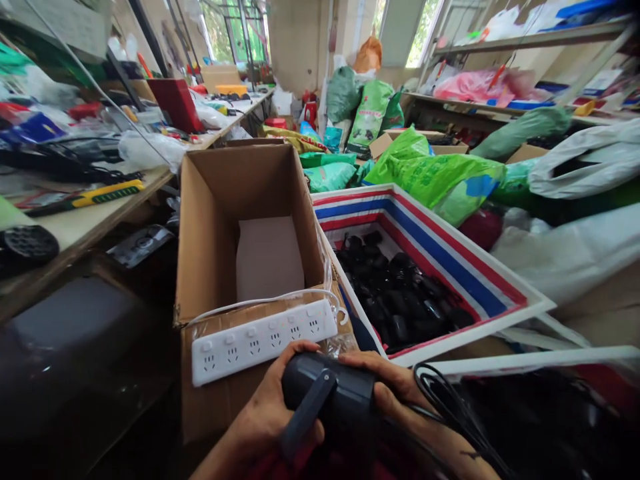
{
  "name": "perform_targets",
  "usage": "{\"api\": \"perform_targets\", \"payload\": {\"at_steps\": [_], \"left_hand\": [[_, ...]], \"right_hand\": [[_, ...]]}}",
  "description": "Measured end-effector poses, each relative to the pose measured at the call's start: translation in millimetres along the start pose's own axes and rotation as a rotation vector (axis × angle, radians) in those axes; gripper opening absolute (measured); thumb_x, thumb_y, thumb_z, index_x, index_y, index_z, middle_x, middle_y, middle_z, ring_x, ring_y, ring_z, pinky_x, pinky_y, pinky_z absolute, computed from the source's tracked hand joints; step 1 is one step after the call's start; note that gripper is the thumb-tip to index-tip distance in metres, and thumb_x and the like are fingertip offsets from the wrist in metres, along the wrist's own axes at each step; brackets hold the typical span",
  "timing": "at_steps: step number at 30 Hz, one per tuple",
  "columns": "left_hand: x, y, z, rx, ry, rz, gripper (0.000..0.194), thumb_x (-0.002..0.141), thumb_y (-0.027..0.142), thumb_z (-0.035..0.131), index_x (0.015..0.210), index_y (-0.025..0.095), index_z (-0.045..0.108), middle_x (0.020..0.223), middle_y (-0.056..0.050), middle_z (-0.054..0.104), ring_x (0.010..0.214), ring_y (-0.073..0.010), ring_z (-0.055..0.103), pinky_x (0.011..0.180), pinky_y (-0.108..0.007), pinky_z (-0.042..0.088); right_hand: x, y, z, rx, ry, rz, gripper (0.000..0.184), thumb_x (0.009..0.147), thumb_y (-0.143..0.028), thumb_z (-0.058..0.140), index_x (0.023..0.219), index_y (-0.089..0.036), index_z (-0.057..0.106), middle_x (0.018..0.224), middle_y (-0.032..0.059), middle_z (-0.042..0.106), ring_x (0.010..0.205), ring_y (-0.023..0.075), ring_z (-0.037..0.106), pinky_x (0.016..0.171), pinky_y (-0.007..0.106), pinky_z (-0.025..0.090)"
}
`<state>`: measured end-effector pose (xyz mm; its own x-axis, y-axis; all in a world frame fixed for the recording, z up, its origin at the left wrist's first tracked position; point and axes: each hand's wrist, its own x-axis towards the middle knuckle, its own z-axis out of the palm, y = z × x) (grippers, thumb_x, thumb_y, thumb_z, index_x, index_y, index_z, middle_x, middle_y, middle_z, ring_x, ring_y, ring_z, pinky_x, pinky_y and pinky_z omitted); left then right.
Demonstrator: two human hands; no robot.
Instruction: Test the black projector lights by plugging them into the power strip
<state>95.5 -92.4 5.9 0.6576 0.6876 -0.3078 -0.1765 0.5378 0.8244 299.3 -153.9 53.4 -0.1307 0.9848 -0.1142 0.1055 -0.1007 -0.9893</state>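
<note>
Close to me I hold a black cylindrical spotlight [345, 390] with a flat swivel bracket screwed to its side. My left hand [270, 403] wraps its left end, thumb on top, beside the bracket. My right hand [395, 380] grips the right end, fingers over the top. A looped black cable [445, 407] hangs by my right wrist. Just beyond my hands, a white power strip [265, 340] lies on the flap of an open cardboard box [200, 233]. A pale sheet [270, 257] shows inside that box. The spotlight's underside is hidden.
Right of the box, a striped bin [450, 257] holds many black parts. A second bin rim [545, 360] is at the lower right. A cluttered workbench [150, 193] with a yellow-black tool [107, 193] runs along the left. Green sacks [425, 167] lie behind.
</note>
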Motion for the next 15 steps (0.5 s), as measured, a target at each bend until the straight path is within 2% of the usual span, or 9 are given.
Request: {"api": "perform_targets", "payload": {"at_steps": [5,8,12,15], "left_hand": [[-5,9,14.5,0.161,0.124,-0.045,0.085,0.033,0.009,0.081,0.104,0.021,0.035,0.065,0.007,0.056,0.048,-0.0058,0.042,0.048,-0.017,0.037],[-7,10,19.9,0.163,0.147,-0.083,0.083,0.035,0.011,0.080,0.103,0.022,0.035,0.064,0.007,0.056,0.047,-0.0069,0.043,0.047,-0.018,0.038],[-6,7,19.9,0.169,0.118,-0.104,0.081,0.043,0.015,0.080,0.108,0.024,0.033,0.071,0.004,0.059,0.051,-0.0092,0.049,0.050,-0.021,0.042],[-2,7,18.8,0.159,0.130,-0.111,0.082,0.042,0.012,0.080,0.108,0.023,0.033,0.070,0.004,0.059,0.051,-0.0086,0.049,0.049,-0.019,0.041]], "right_hand": [[-3,37,6,-0.159,0.160,-0.083,0.053,0.086,-0.065,0.034,0.115,-0.028,0.059,0.111,0.0064,0.062,0.103,0.0239,0.058,0.091,0.035,0.046],[-2,49,10,-0.171,0.205,-0.118,0.058,0.084,-0.069,0.031,0.110,-0.027,0.060,0.105,0.0065,0.063,0.098,0.0230,0.060,0.088,0.034,0.047],[-3,50,14,-0.103,0.220,-0.034,0.057,0.085,-0.068,0.031,0.110,-0.025,0.059,0.108,0.0071,0.063,0.095,0.0231,0.062,0.082,0.032,0.050],[-4,49,14,-0.010,0.239,0.055,0.058,0.084,-0.069,0.033,0.110,-0.024,0.059,0.111,0.0085,0.063,0.099,0.0257,0.061,0.082,0.034,0.052]]}}
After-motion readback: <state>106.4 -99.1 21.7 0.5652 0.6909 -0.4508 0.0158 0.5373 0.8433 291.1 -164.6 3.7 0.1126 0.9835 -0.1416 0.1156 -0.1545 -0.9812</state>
